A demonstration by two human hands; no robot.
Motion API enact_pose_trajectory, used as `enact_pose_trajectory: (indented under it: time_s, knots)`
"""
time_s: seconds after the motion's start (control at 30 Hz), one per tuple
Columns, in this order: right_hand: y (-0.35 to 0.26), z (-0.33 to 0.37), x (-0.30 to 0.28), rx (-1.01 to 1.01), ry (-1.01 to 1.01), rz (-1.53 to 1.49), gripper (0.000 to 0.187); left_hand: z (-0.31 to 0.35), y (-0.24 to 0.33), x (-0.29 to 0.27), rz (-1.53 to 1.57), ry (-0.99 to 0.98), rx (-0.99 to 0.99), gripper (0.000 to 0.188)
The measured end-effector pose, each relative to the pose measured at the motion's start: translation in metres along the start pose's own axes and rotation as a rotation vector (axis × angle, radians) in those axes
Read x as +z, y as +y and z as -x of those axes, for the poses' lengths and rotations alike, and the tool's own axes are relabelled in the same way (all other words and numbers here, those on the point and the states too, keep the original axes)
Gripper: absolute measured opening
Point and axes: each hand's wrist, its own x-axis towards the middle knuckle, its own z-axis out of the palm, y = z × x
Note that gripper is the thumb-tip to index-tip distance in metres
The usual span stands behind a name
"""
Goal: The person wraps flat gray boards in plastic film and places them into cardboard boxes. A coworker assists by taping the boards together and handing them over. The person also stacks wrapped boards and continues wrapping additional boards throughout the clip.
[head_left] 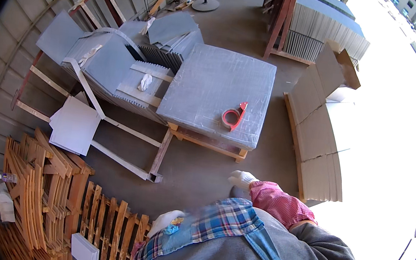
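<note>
My right hand (242, 179), in a white glove, hangs in front of my body over the floor. Its fingers are loosely bent and apart from any object, with nothing seen in them. At my left side is my left hand (165, 223), also white-gloved, close against a small crumpled blue and yellowish thing (174, 225) by my apron. The fingers there are hidden, so a grip cannot be made out. Ahead stands a plastic-wrapped grey stack (214, 88) on a wooden pallet (208, 143). A red tape dispenser (242, 114) lies on top near its right front corner.
Left of the wrapped stack, a metal frame (123, 163) holds grey sheets (103, 62) with white cloths on them. Wooden pallets (40, 186) are piled at the lower left. A long row of cardboard (320, 124) stands to the right. More stacked sheets (326, 29) stand farther back.
</note>
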Motion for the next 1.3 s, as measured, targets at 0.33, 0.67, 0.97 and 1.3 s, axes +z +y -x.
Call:
enact_pose_trajectory:
  time_s: [0.33,0.67,0.97,1.3]
  knots:
    - [0.338,0.125,-0.139,0.590,0.417,-0.714,0.037,-0.129,0.243,0.054,-0.202,-0.550,0.442,0.035]
    - [0.344,0.074,-0.254,0.391,0.460,-0.947,0.051,-0.314,0.325,0.136,-0.072,-0.704,0.761,0.026]
    - [0.407,-0.016,-0.393,-0.085,0.398,-0.113,0.045,-0.407,0.537,0.106,-0.203,-0.541,0.463,0.042]
    - [0.351,-0.161,-0.520,-0.111,0.236,-0.603,0.033,-0.455,0.585,0.026,0.055,-0.241,0.334,0.040]
